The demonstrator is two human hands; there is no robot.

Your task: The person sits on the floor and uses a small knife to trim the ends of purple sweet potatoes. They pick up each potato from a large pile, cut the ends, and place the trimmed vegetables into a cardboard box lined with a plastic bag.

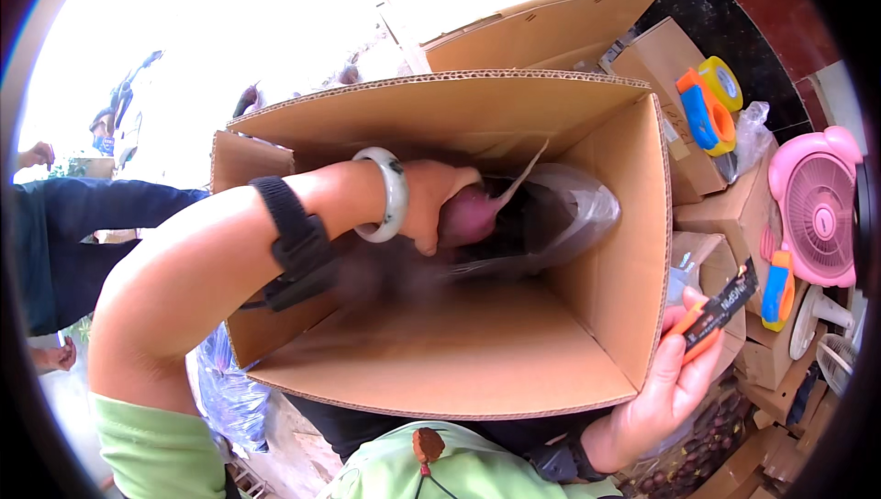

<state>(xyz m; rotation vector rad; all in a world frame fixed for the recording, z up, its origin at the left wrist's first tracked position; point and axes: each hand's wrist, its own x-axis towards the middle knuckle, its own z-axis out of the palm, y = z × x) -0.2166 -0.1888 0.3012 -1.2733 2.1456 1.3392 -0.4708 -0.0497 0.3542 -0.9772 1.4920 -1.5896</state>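
Note:
An open cardboard box stands right in front of me, its walls upright. My left hand, with a pale bangle on its wrist, reaches inside it and grips a purple bulb-like root with a thin pale stalk. A clear plastic bag lines part of the box around that hand; its dark inside is hard to make out. Below the hand is a blurred purplish shape I cannot identify. Outside the box's right wall, my right hand holds a slim orange-and-black tool, perhaps a utility knife, bearing writing.
Cardboard boxes stand beyond and to the right. Tape dispensers rest on one, near a pink fan. Many dark round bulbs lie at lower right. Another person's dark-trousered legs are at left, near a bluish plastic bag.

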